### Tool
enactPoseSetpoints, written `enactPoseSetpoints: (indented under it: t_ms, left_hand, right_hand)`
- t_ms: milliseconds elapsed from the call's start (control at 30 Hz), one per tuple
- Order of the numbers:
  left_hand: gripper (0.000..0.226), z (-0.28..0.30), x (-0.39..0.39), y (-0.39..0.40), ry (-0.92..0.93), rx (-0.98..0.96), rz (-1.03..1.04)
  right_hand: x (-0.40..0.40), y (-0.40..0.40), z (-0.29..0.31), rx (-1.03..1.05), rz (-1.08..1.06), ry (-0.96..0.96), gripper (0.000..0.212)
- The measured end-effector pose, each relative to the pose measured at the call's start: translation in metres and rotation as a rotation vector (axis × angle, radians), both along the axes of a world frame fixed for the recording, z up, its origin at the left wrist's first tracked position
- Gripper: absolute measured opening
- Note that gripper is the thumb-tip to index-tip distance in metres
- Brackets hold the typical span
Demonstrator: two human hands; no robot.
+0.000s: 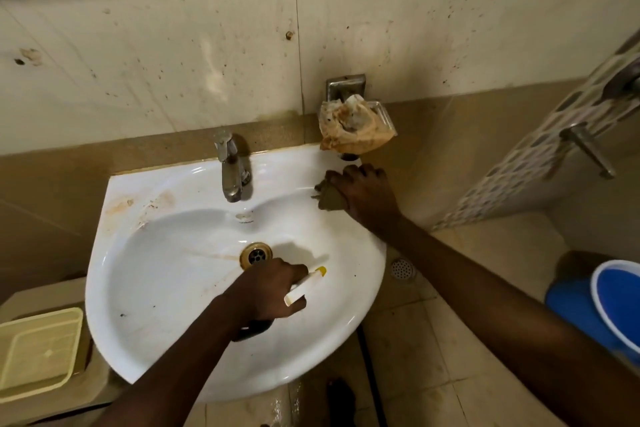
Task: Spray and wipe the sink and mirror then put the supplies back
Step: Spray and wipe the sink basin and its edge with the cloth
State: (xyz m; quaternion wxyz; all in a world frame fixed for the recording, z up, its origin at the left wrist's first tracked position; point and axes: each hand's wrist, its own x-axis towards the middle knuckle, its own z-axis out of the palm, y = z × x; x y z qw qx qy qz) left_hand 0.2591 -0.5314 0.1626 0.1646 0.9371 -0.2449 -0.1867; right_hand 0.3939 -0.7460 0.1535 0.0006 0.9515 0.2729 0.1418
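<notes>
Pressing the cloth [329, 199] balled in the closed right hand [363, 196] along the sink [145, 288] rim's back right corner works best with firm overlapping strokes, while the left hand [268, 291], fingers curled tight, aims the spray bottle [306, 282] over the basin.

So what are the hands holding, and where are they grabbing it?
The left hand holds a spray bottle by its neck, finger on the trigger. The right hand has a bunched brown cloth pressed on the sink rim.

Left hand [268, 291] around spray bottle [306, 282] over sink [145, 288], right hand [363, 194] on cloth [329, 198].
</notes>
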Motion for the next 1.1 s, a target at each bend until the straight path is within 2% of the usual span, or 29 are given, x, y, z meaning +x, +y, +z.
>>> enactPoseSetpoints:
  t_ms: [100, 233, 300, 367, 433, 467, 533, 600, 733, 800, 867, 933, 1033, 1100]
  left_hand:
    - [0.021, 0.004, 0.002, 0.007, 0.005, -0.008, 0.03]
    - [0.022, 0.007, 0.0, 0.013, 0.039, -0.032, 0.047]
    - [0.02, 0.009, -0.003, 0.016, 0.064, -0.024, 0.015]
    - [0.02, 0.013, -0.006, 0.019, 0.108, -0.003, -0.042]
    - [0.021, 0.018, -0.009, 0.02, 0.122, 0.003, -0.105]
    - [0.022, 0.02, -0.01, 0.02, 0.118, 0.003, -0.125]
    - [0.024, 0.024, -0.012, 0.015, 0.115, 0.001, -0.14]
    - [0.023, 0.026, -0.015, 0.008, 0.105, 0.012, -0.151]
    - [0.019, 0.03, -0.018, 0.01, 0.081, 0.005, -0.122]
    - [0.019, 0.032, -0.02, 0.018, 0.069, 0.016, -0.117]
    - [0.017, 0.032, -0.023, 0.025, 0.058, 0.015, -0.107]
    - [0.016, 0.031, -0.027, 0.031, 0.073, 0.027, -0.108]
    - [0.016, 0.033, -0.033, 0.034, 0.057, 0.041, -0.118]
    - [0.016, 0.035, -0.035, 0.033, 0.021, 0.033, -0.116]
  right_hand:
    - [-0.042, -0.017, -0.005, -0.14, 0.137, 0.074, 0.021]
    - [-0.055, -0.008, -0.003, -0.321, 0.105, 0.113, 0.007]
    - [-0.036, 0.016, -0.002, -0.407, 0.118, 0.077, 0.012]
    - [-0.032, 0.032, 0.005, -0.448, 0.105, 0.119, 0.02]
    - [-0.045, 0.029, 0.008, -0.482, 0.125, 0.239, 0.022]
    - [-0.058, 0.021, 0.008, -0.483, 0.142, 0.3, 0.024]
    - [-0.078, 0.006, 0.011, -0.392, 0.136, 0.267, 0.023]
    - [-0.08, -0.002, 0.005, -0.324, 0.019, 0.168, 0.025]
    - [-0.095, 0.014, 0.008, -0.209, -0.207, 0.178, 0.018]
    - [-0.132, 0.02, 0.003, -0.134, -0.161, 0.183, 0.012]
    - [-0.168, 0.019, 0.0, -0.092, -0.101, 0.22, 0.017]
    - [-0.162, 0.016, -0.002, -0.094, -0.128, 0.193, 0.025]
    - [-0.113, 0.011, 0.003, -0.116, -0.317, 0.059, 0.022]
    - [-0.104, 0.012, 0.008, -0.078, -0.399, 0.039, 0.02]
